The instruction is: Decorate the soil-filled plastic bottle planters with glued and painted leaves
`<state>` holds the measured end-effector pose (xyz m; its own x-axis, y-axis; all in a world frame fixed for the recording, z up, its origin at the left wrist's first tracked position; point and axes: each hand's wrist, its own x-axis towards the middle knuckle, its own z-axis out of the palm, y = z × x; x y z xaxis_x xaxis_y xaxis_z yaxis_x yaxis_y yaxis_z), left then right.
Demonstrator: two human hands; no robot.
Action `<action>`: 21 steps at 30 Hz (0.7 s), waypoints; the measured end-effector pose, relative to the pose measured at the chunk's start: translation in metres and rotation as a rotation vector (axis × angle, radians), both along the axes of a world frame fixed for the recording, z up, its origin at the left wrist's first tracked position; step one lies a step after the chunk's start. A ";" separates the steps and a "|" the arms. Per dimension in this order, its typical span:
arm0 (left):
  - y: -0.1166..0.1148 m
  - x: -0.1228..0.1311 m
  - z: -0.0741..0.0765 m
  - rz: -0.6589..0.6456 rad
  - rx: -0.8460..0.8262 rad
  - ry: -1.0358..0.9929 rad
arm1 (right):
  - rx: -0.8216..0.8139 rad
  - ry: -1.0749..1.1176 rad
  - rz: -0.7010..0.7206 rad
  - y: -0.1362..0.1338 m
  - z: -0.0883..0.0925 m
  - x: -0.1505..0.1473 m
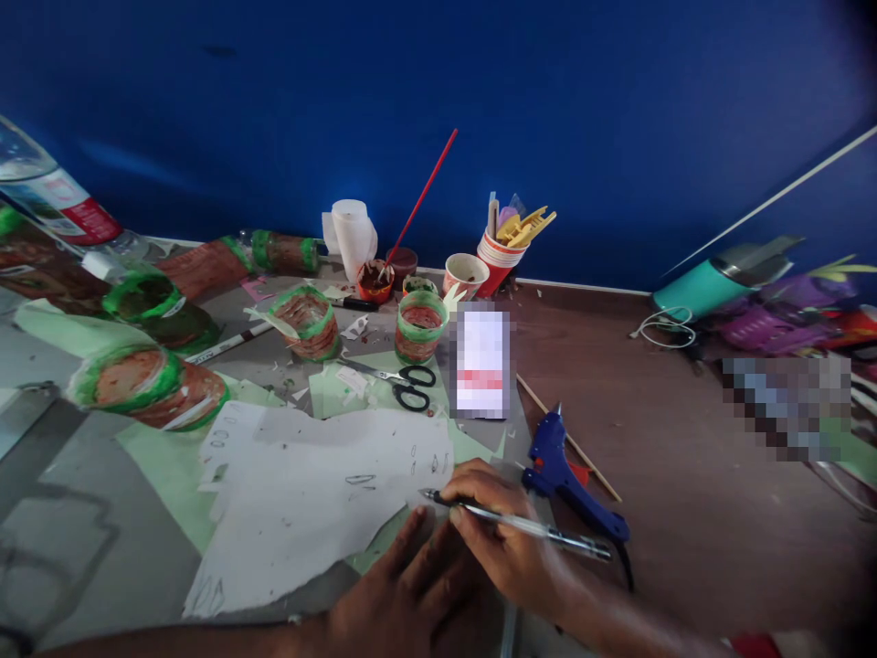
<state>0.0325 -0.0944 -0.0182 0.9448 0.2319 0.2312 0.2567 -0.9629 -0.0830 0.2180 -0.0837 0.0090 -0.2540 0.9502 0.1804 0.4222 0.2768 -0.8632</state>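
Note:
My right hand [503,525] is closed round a clear-barrelled pen [541,530]. The pen's dark tip is over the right edge of a torn white sheet of paper [294,521], which bears several small drawn loop and leaf-like shapes. My left hand [417,585] lies flat with its fingers stretched out at the sheet's lower right edge, partly beneath my right hand. Light green paper [164,466] shows from under the white sheet. Beyond it lie black-handled scissors [411,388] among paper scraps.
Right of my hands lie a blue glue gun [565,480] and a thin wooden stick [589,457]. A lit phone [483,361] stands behind. Several green-and-brown painted containers [305,320], a red cup of utensils [499,265] and a water bottle [68,206] line the blue wall.

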 end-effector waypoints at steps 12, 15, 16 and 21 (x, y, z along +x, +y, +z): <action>-0.002 -0.001 0.000 0.001 -0.058 0.051 | -0.011 -0.027 -0.032 -0.001 -0.001 0.002; -0.001 -0.001 0.001 -0.005 -0.046 0.045 | -0.012 -0.038 -0.037 -0.001 0.000 0.002; -0.001 -0.001 0.001 -0.004 -0.043 0.045 | -0.014 -0.041 -0.037 -0.001 0.000 0.002; -0.001 -0.002 0.001 -0.002 -0.066 0.051 | -0.007 -0.050 -0.043 -0.001 0.001 0.003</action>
